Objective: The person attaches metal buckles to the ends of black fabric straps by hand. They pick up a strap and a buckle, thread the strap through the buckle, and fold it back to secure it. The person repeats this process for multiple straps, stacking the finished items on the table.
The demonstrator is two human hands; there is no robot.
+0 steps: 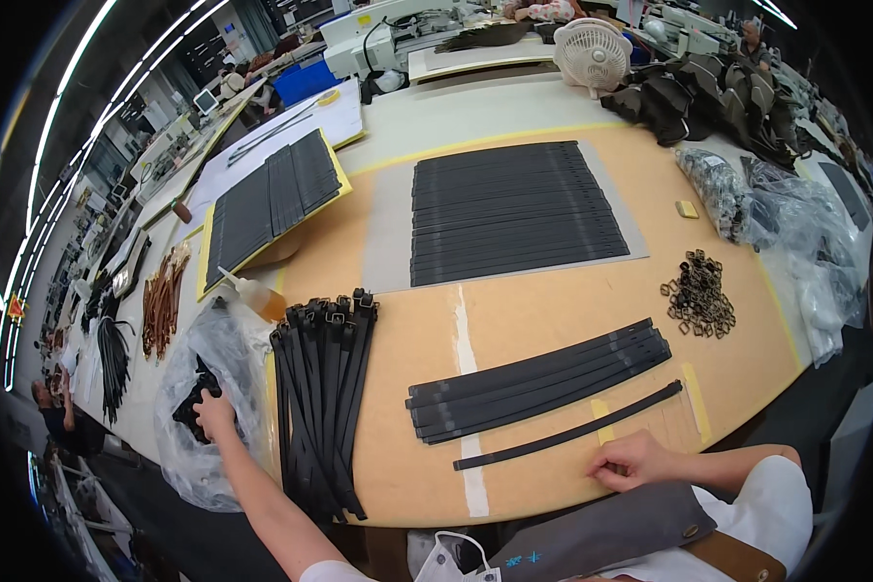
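Note:
My left hand (215,415) reaches into a clear plastic bag (238,364) at the left table edge. Its fingers are bent in on small black pieces (196,388) there; exactly what they grip is hidden. My right hand (630,461) rests loosely curled on the table near its front edge, with nothing visible in it. Just beyond it lies a single narrow black strap (563,427), slanting up to the right. Farther back is a flat row of black straps (538,378). Beside the bag, a bundle of black straps with metal buckles (325,388) spreads toward the front edge.
Small dark metal buckles (700,296) are heaped at right. Many black straps (514,213) cover a grey board; more lie on a tilted yellow-edged board (276,199). A squeeze bottle (255,296) leans by the bag. Behind stand a white fan (592,56) and clear bags (805,242).

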